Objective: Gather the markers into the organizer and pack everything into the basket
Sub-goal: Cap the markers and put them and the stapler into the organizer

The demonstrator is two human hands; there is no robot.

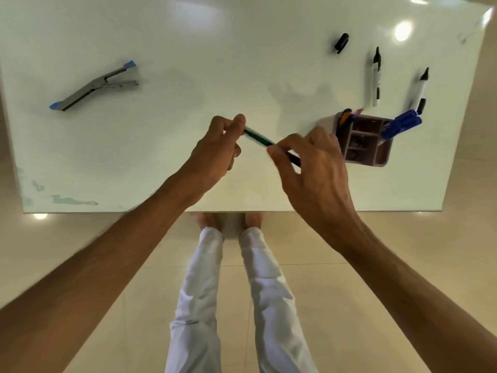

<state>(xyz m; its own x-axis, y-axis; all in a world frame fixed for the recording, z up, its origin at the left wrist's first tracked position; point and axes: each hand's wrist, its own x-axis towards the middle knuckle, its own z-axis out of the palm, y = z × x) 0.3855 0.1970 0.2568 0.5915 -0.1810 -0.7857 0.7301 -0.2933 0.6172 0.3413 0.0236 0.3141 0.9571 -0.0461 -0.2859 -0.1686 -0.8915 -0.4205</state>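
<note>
Table: glossy white top, smooth, with lamp glare near the far right corner.
Near the left edge: a plier-type stapler, bare grey metal with blue tips, lying flat, jaws pointing right.
Centre, toward the near edge: left hand, fingers curled, thumb and forefinger pinching one end of a slim green marker. The marker runs diagonally and is blurred. Right hand grips its other, darker end, fingers curled round it. Marker held clear of the table.
Just beside the right hand: organizer, a pale plastic box with rounded corners and brownish inner compartments. Its far left slot holds upright pens; blue markers lean out over its far right rim.
Beyond the organizer, toward the far right corner: a loose black cap, then two white-barrelled black markers, uncapped, lying flat and apart.
</note>
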